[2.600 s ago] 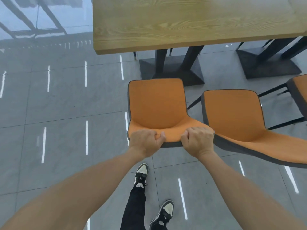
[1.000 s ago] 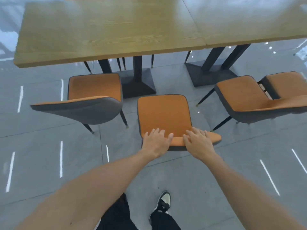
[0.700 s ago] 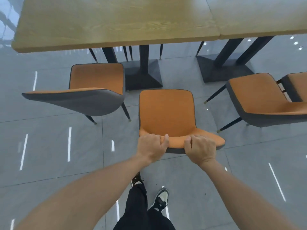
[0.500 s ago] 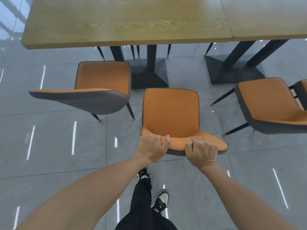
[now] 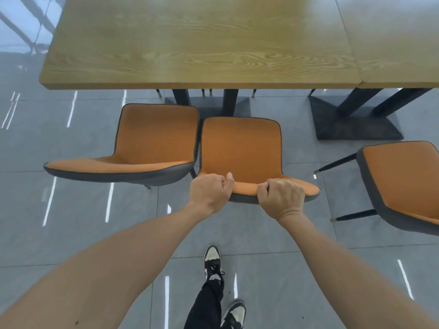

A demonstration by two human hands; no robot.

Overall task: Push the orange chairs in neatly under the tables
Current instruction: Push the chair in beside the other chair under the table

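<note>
both hands grip the top edge of the middle orange chair's backrest (image 5: 241, 148), the left hand (image 5: 210, 191) and right hand (image 5: 281, 195) with fingers clenched over it. the chair sits just short of the wooden tabletop (image 5: 202, 41), close beside the left chair (image 5: 142, 148). the person should probably push straight, evenly with both hands, to avoid clipping that neighbour or the table base (image 5: 240, 105).
</note>
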